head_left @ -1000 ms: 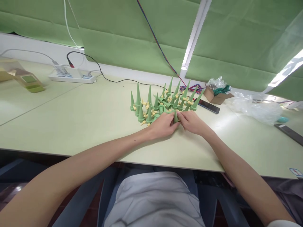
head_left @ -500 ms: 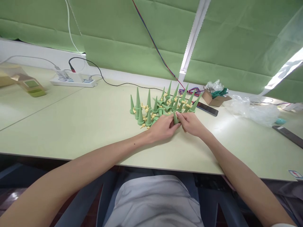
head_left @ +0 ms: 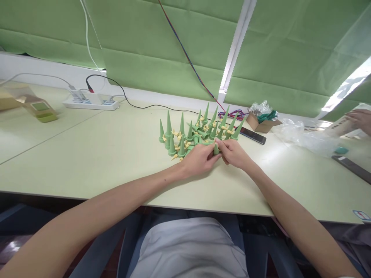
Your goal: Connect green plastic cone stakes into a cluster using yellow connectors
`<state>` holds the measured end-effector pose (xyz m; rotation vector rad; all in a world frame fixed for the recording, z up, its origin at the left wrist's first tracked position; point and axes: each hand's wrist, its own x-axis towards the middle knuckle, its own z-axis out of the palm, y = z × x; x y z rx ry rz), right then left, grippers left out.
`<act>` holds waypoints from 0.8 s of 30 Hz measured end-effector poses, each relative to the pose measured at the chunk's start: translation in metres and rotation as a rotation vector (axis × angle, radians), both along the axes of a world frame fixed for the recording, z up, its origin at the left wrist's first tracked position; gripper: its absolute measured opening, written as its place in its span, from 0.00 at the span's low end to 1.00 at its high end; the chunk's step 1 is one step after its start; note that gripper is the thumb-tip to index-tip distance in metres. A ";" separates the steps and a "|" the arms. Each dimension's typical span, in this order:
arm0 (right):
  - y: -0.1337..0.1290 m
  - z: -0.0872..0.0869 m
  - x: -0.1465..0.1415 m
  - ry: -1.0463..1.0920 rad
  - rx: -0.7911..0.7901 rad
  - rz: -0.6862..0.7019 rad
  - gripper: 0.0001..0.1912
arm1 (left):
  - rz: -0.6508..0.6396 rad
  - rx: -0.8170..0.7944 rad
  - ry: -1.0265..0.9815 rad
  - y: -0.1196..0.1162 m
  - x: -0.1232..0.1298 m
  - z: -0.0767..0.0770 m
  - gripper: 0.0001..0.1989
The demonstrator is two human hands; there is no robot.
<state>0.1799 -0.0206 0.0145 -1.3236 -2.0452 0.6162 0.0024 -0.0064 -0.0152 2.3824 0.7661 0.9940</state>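
My left hand (head_left: 199,159) is closed round a green cone (head_left: 216,149) whose tip shows between its thumb and fingers. Pressed close against it, my right hand (head_left: 234,153) has its thumb and fingers pinched at the same cone; the exact contact is partly hidden. Behind both hands stand several green cones (head_left: 168,129) with yellow pieces (head_left: 174,132) at and between their bases. A few other green cones lie on their sides (head_left: 203,134) in the middle of the group.
Behind the cones are a black phone (head_left: 252,135), coiled wires (head_left: 228,115) and a small cardboard box (head_left: 261,122). Clear plastic (head_left: 307,136) and a dark device (head_left: 353,168) lie right. Another person's hand (head_left: 362,119) holds a pale package. A power strip (head_left: 91,103) sits back left.
Another person's hand with a pale package has come in at the right edge. The cone between my hands has tilted, its tip now lower. The view has shifted slightly.
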 end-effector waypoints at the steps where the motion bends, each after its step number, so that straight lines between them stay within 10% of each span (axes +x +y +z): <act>1: 0.000 0.001 0.000 0.012 -0.004 0.002 0.37 | -0.009 0.017 -0.001 0.000 0.000 0.000 0.12; 24: 0.000 0.002 -0.004 0.016 -0.008 -0.028 0.40 | -0.021 0.004 -0.015 -0.002 0.001 0.001 0.08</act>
